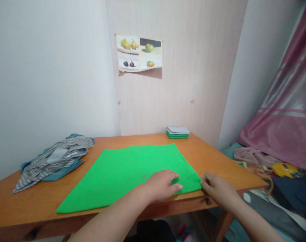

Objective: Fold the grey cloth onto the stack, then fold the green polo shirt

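A bright green cloth (132,168) lies spread flat on the wooden table, its near edge close to the table's front edge. My left hand (164,185) is over the cloth's near right part, thumb and fingers apart with nothing between them. At the near right corner of the cloth, my right hand (213,186) pinches the fabric between thumb and fingers.
Crumpled striped and blue clothes (59,156) lie on the table's left. A small folded stack of grey and green cloth (178,132) sits at the back right of the wooden table (205,151). Beyond the right edge are bedding and a pink curtain (276,131).
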Demonstrator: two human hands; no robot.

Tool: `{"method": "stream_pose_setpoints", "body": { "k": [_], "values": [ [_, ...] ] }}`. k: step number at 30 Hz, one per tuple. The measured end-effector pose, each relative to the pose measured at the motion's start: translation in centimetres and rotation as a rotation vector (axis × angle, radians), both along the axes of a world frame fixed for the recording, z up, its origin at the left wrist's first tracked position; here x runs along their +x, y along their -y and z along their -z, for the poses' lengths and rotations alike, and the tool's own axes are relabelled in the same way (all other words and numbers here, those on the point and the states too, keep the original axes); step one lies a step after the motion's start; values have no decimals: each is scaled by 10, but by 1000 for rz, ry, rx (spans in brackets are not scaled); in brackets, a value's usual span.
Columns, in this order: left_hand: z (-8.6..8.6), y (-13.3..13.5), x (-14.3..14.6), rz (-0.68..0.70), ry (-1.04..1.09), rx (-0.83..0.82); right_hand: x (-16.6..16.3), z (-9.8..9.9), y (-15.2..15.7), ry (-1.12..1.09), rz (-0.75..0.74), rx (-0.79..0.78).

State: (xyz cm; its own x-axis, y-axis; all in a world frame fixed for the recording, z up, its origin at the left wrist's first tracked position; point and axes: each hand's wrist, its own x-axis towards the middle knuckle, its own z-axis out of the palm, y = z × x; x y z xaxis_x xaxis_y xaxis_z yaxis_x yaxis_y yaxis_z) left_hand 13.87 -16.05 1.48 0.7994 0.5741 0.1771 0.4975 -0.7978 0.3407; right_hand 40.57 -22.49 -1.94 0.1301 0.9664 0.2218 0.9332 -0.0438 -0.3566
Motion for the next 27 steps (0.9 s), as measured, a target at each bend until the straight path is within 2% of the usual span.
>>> {"method": "stream_pose_setpoints", "body": {
  "k": [4,8,13,17,20,27],
  "values": [
    [-2,-2,26,-33,-25,22,-5,-2,-4,-321,-1,62],
    [-4,5,50,-106,-55,89,-16,-13,-7,-664,-41,108],
    [-8,9,72,-181,-97,161,-31,-26,-11,-835,-98,143],
    [-21,-9,73,-299,21,-61,-44,-19,-10,-1107,-20,181],
    [-39,-34,65,-367,199,-190,-64,-12,-4,-1291,22,118],
    [-94,-90,39,-520,637,-519,-148,-4,9,-1367,-232,-72]
  ]
}}
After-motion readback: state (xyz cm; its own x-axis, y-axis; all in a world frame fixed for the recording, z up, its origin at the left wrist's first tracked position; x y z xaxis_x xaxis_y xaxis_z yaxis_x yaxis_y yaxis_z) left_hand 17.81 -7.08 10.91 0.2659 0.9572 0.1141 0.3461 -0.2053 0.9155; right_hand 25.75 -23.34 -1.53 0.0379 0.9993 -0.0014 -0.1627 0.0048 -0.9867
